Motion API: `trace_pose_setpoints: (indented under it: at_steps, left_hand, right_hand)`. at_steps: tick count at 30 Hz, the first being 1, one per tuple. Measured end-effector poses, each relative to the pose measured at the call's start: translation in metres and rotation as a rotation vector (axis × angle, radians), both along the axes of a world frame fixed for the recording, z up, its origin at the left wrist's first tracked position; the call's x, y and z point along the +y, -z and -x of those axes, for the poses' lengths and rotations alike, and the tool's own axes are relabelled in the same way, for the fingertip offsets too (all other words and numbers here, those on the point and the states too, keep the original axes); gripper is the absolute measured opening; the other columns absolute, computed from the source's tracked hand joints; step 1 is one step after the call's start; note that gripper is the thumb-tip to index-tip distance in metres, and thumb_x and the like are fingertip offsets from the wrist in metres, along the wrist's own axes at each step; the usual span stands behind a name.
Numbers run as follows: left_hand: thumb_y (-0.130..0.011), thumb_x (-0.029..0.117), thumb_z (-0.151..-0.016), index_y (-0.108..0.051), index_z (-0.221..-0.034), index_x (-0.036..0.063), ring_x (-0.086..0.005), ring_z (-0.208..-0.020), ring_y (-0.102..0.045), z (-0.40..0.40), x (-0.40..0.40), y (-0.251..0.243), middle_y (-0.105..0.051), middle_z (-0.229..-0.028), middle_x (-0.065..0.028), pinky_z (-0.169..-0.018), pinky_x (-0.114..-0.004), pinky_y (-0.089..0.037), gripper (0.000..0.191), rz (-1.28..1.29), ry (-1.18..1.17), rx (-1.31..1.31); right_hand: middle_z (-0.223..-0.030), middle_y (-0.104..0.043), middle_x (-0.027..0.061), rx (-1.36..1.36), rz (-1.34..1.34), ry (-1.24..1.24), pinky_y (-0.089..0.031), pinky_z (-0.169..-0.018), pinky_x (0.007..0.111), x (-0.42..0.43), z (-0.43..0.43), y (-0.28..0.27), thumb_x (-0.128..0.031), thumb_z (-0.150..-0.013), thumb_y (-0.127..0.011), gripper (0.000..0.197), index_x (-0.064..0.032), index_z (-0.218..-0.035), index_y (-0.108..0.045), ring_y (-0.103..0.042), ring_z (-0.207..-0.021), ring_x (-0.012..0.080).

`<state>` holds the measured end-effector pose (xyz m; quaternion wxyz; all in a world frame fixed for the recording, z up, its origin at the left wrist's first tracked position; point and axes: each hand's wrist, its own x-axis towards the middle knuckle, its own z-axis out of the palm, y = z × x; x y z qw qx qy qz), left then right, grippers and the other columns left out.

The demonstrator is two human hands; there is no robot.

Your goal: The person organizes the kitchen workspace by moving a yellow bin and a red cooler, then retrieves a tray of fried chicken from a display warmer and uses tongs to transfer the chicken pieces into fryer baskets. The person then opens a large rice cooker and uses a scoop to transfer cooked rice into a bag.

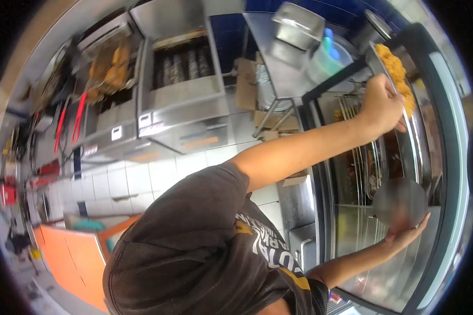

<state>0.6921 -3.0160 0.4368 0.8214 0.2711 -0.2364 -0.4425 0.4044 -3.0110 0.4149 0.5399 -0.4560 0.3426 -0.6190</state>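
Observation:
My left hand (382,102) grips the side of a long metal tray (417,145) near its far end, where golden fried, breaded food (394,71) is heaped. The tray is over a glass-sided display cabinet (451,130) with dark framing. My right hand (406,234) is lower in the picture, by the near part of the tray, with its fingers spread. A round grey blur covers part of this hand, so its contact with the tray cannot be told. Wire racks (358,157) and metal trays show inside the cabinet.
A steel table (256,35) beyond my left arm bears a metal pan (299,25) and a translucent bucket (325,61). Deep fryers (185,63), one with fried pieces in a basket (112,69), stand to the left. Cardboard (246,84) lies under the table. An orange cabinet (71,260) is lower left.

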Motion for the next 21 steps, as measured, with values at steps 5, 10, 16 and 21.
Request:
trace_pose_setpoints:
  at_steps: [5,10,16,21]
  left_hand:
    - [-0.054,0.000,-0.092,-0.040,-0.103,-0.0078,-0.0286,-0.064,-0.068,-0.011,0.070,0.010,-0.059,-0.084,-0.0195,-0.046,-0.036,-0.060,0.019,-0.012,-0.074,-0.025]
    - [-0.054,0.004,-0.093,-0.042,-0.109,-0.0058,-0.0252,-0.069,-0.070,-0.016,0.155,0.036,-0.062,-0.088,-0.0182,-0.052,-0.033,-0.061,0.023,-0.017,-0.047,-0.003]
    - [-0.054,0.007,-0.096,-0.047,-0.119,0.0001,-0.0219,-0.077,-0.070,-0.048,0.274,0.082,-0.065,-0.096,-0.0153,-0.060,-0.031,-0.062,0.025,-0.168,-0.101,-0.001]
    - [-0.055,0.006,-0.097,-0.049,-0.120,0.0031,-0.0213,-0.080,-0.070,-0.086,0.358,0.134,-0.066,-0.099,-0.0097,-0.069,-0.034,-0.062,0.024,-0.366,-0.350,0.065]
  right_hand:
    - [-0.120,-0.059,0.0199,-0.035,-0.023,-0.061,-0.055,-0.089,0.042,0.005,0.013,0.007,-0.029,-0.090,-0.064,0.050,0.0069,-0.124,-0.054,-0.062,-0.104,0.0293]
    - [-0.116,-0.060,0.0141,0.095,-0.062,0.150,-0.052,-0.088,0.038,0.062,0.015,0.020,-0.030,-0.085,-0.070,0.049,0.0030,-0.120,-0.059,-0.061,-0.104,0.0251]
    - [-0.115,-0.058,0.0157,0.481,0.145,0.156,-0.052,-0.088,0.038,0.122,-0.042,0.082,-0.029,-0.086,-0.064,0.047,0.0009,-0.121,-0.058,-0.059,-0.105,0.0261]
    - [-0.105,-0.062,0.0101,0.103,-0.449,-0.494,-0.050,-0.081,0.036,0.128,-0.136,0.143,-0.042,-0.083,-0.063,0.056,0.0007,-0.120,-0.057,-0.061,-0.097,0.0225]
